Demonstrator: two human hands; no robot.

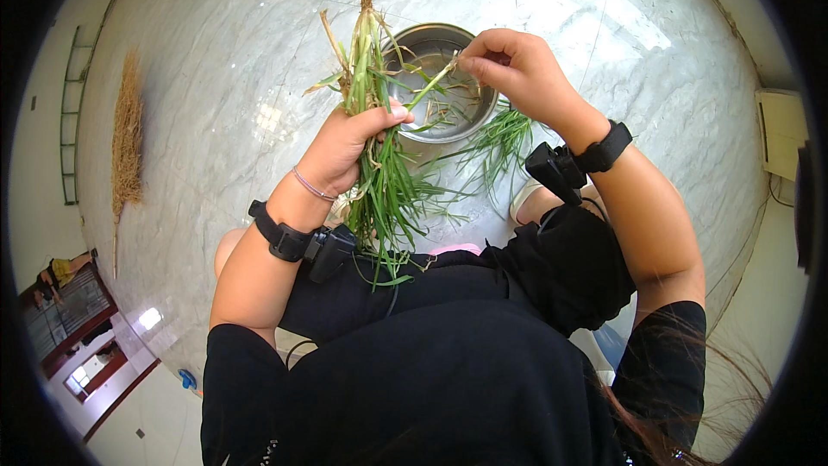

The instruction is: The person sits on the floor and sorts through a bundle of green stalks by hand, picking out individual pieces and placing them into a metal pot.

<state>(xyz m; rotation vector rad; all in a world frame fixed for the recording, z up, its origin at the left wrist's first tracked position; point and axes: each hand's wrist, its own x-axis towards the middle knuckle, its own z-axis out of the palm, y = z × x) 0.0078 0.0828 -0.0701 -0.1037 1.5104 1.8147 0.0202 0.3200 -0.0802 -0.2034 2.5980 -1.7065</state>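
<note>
My left hand (345,145) is wrapped round a thick bunch of green leafy stalks (388,194), pale root ends pointing away from me and narrow leaves hanging toward my lap. From its thumb a single stalk (434,84) slants out to the right. The fingertips of my right hand (528,73) pinch the whitish far end of that stalk. Beneath it stands a round metal basin (459,124) with bits of plant trimmings inside, partly covered by the bunch and my left hand. More loose greens (507,136) lie on the floor at the basin's near right side.
Pale marble-patterned floor (241,60) surrounds the basin. A straw broom (128,134) lies at the left, by a green ladder-like frame (73,112) along the wall. On the right is a cream-coloured box (780,134). My black-clad knees are close below my hands.
</note>
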